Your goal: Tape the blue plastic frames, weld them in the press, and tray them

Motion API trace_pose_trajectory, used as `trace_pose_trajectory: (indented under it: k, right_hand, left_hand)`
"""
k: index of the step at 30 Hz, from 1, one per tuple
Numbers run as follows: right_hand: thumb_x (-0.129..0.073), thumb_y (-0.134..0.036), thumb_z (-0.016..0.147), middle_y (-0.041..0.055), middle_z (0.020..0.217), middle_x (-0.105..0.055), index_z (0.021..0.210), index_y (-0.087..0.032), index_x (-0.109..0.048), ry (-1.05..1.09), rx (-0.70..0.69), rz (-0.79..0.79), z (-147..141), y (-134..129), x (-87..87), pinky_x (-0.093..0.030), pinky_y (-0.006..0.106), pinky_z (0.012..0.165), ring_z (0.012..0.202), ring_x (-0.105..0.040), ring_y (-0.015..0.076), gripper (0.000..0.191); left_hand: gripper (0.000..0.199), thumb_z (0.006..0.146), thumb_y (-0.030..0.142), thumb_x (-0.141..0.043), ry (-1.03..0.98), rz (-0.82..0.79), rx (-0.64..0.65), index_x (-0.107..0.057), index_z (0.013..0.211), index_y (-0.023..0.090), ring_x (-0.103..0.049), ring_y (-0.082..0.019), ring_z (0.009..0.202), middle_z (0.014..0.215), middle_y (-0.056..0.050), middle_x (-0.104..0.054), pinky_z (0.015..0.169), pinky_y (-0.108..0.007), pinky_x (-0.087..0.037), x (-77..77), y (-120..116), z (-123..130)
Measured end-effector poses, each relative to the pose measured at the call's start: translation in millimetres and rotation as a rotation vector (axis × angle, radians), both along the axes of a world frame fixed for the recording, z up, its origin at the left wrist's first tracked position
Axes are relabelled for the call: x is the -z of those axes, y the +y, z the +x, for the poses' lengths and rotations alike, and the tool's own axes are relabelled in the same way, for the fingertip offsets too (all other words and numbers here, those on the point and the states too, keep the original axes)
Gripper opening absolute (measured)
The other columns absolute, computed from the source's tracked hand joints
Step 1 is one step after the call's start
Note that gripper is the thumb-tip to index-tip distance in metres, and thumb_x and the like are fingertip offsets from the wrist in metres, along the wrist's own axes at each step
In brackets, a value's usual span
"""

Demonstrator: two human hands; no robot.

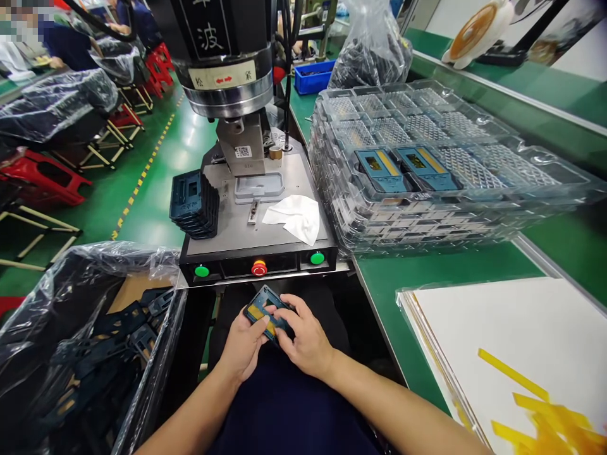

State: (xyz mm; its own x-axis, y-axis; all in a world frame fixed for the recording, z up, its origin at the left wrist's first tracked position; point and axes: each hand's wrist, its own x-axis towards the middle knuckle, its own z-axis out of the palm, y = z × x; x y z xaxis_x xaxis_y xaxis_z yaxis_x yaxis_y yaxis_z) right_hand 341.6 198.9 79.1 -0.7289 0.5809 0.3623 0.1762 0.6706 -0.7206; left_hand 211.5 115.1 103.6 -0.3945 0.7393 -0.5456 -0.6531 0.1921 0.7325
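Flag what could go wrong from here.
1. The dark panel is held over the lap between the bare left hand and right hand; a slip could drop it, and fingers might shift its yellow strip.
2. The stack of dark frames stands near the left edge of the machine base; a knock could topple it.
3. The loose white cloth lies close to the grey fixture and could get dragged into it.

Dark navy clothing [294, 411], bare forearms [393, 404]
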Motion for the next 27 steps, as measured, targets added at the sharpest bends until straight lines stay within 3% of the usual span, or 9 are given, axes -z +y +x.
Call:
trace_pose_trajectory:
  k: [5,10,13,18,22,27]
  right_hand:
    - [-0.056,-0.016,0.079,0.0108,0.127,-0.048,0.118,-0.023,-0.055,-0.009,0.010,-0.066,0.3,0.6,-4.9,-0.052,0.037,0.094,0.114,-0.054,0.0218,0.040]
    - [-0.069,-0.037,0.071,0.0173,0.137,-0.040,0.135,-0.018,-0.041,-0.108,-0.052,0.031,0.9,-1.6,-7.1,-0.041,0.052,0.102,0.126,-0.042,0.0336,0.072]
    - [-0.067,-0.032,0.071,0.0191,0.142,-0.034,0.139,-0.017,-0.035,-0.196,-0.050,0.079,-0.1,-4.3,-5.8,-0.037,0.054,0.104,0.130,-0.036,0.0353,0.077]
    - [-0.064,-0.026,0.068,0.0186,0.135,-0.040,0.140,-0.014,-0.033,-0.272,-0.036,0.024,-3.3,2.7,-15.9,-0.037,0.049,0.106,0.125,-0.040,0.0318,0.079]
    - [-0.063,-0.022,0.066,0.0161,0.135,-0.042,0.139,-0.016,-0.034,-0.224,-0.046,0.072,-7.9,33.7,-42.5,-0.035,0.046,0.108,0.125,-0.040,0.0293,0.079]
    - [-0.067,-0.020,0.066,0.0144,0.137,-0.043,0.138,-0.019,-0.037,-0.196,0.007,0.224,-29.0,104.6,-81.3,-0.031,0.046,0.110,0.128,-0.038,0.0286,0.078]
  left_hand:
    - [0.026,0.077,0.021,-0.070,-0.044,0.017,-0.002,-0.062,0.101,0.017,-0.063,-0.022,0.101,0.105,-0.008,-0.068,0.086,-0.035,-0.051,0.3,0.8,0.9]
    - [0.026,0.078,0.017,-0.069,-0.131,0.049,-0.088,-0.063,0.103,0.016,-0.062,-0.022,0.107,0.110,-0.009,-0.068,0.092,-0.035,-0.050,-0.6,0.7,-1.8]
    - [0.033,0.078,0.014,-0.068,-0.167,0.034,-0.144,-0.061,0.110,0.017,-0.061,-0.023,0.110,0.111,-0.009,-0.068,0.094,-0.037,-0.050,-1.7,0.1,-3.1]
    - [0.040,0.078,0.014,-0.068,-0.187,0.031,-0.181,-0.058,0.117,0.020,-0.056,-0.025,0.119,0.122,-0.010,-0.064,0.100,-0.040,-0.047,-4.2,-1.4,-5.9]
    - [0.036,0.082,0.027,-0.065,-0.220,0.104,-0.138,-0.057,0.118,0.023,-0.055,-0.027,0.121,0.126,-0.008,-0.062,0.104,-0.045,-0.043,-1.8,-8.3,-15.0]
    - [0.040,0.083,0.034,-0.062,-0.226,0.059,-0.171,-0.055,0.120,0.020,-0.057,-0.029,0.118,0.126,-0.012,-0.062,0.104,-0.046,-0.042,7.9,-23.7,-28.5]
